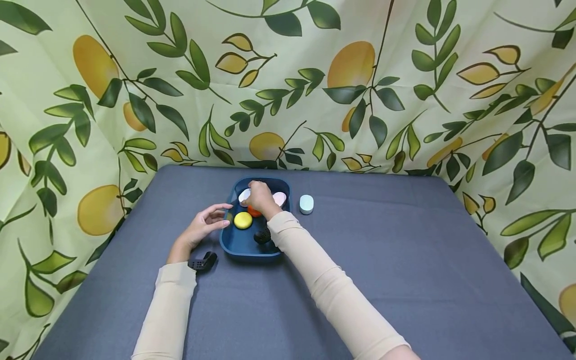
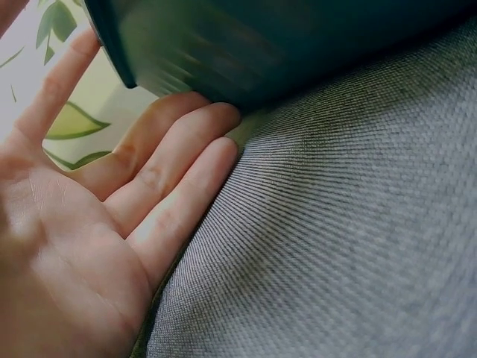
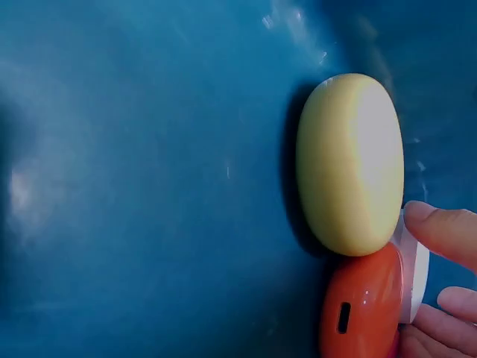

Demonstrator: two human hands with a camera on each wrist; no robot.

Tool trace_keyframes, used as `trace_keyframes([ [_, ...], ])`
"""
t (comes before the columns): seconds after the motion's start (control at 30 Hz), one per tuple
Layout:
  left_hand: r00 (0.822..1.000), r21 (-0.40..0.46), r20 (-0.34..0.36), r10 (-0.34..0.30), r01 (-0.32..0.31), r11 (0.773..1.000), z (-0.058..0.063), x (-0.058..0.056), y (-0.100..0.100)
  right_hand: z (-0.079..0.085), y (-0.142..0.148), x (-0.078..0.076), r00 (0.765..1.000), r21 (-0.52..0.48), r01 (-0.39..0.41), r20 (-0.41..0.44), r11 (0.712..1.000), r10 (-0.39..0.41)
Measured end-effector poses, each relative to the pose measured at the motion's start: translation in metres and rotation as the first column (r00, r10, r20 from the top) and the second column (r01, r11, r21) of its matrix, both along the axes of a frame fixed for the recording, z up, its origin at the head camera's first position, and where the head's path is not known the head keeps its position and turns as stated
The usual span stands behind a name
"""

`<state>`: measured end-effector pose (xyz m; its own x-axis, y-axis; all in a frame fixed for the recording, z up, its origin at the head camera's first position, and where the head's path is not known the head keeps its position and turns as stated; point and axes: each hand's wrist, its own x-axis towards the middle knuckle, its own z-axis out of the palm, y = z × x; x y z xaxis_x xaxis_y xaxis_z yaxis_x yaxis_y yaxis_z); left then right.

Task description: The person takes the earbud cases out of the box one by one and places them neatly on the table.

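A blue rectangular box (image 1: 251, 256) stands on the table. Inside it, a smooth yellow oval case (image 1: 243, 220) (image 3: 350, 164) lies beside an orange earbud case (image 3: 361, 306) with a dark port slot. My right hand (image 1: 262, 199) reaches into the far part of the box. Its thumb and fingers (image 3: 447, 231) pinch a white case (image 3: 417, 280) by its edges, right against the orange one. A pale pink case (image 1: 279, 199) is to the right of that hand. My left hand (image 1: 204, 225) is at the box's left wall, fingers extended, with fingertips (image 2: 223, 115) at the wall's underside.
A mint-coloured case (image 1: 306, 204) stands on the grey tablecloth (image 1: 382, 250), just right of the box. Behind the table hangs a leaf-and-fruit patterned curtain (image 1: 297, 120). Black wrist cameras (image 1: 203, 262) are strapped to both wrists.
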<state>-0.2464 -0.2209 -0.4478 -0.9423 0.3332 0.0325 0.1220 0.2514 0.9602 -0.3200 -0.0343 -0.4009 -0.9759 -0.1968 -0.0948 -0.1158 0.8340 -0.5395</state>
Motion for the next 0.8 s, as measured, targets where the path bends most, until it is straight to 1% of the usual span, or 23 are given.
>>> trace_keyframes([
  [0.13, 1.0, -0.008, 0.004, 0.002, -0.002, 1.0, 0.0006, -0.0003, 0.0013, -0.0037, -0.0001, -0.0003, 1.0, 0.037, 0.01, -0.017, 0.999, -0.009],
  [0.3, 1.0, -0.001, -0.001, 0.001, -0.001, 1.0, 0.0006, -0.0002, 0.0028, -0.005, -0.0003, -0.0026, 0.999, 0.053, 0.028, -0.038, 0.998, -0.026],
  [0.47, 1.0, 0.023, -0.01, 0.001, 0.0, 1.0, -0.0024, -0.001, 0.0018, -0.0035, 0.0003, -0.0037, 0.998, 0.078, 0.007, -0.068, 0.997, -0.002],
  [0.53, 1.0, 0.028, -0.014, -0.003, 0.003, 1.0, -0.0043, -0.0016, 0.0011, -0.0024, 0.0014, -0.0033, 0.997, 0.067, -0.003, -0.072, 0.998, 0.007],
  [0.63, 1.0, 0.032, -0.016, -0.008, 0.008, 0.999, -0.0062, -0.002, 0.0005, -0.0009, 0.0032, -0.0028, 0.998, 0.022, -0.005, -0.057, 1.0, 0.006],
  [0.7, 1.0, 0.033, -0.02, -0.007, 0.007, 0.999, -0.0061, -0.0016, 0.0003, 0.0005, 0.0037, -0.0022, 0.999, -0.017, -0.006, -0.039, 1.0, 0.005],
  [0.8, 1.0, 0.031, -0.024, -0.004, 0.005, 0.999, -0.0044, -0.0009, -0.0003, 0.0025, 0.0027, -0.0015, 1.0, -0.046, -0.009, -0.023, 0.999, 0.008],
])
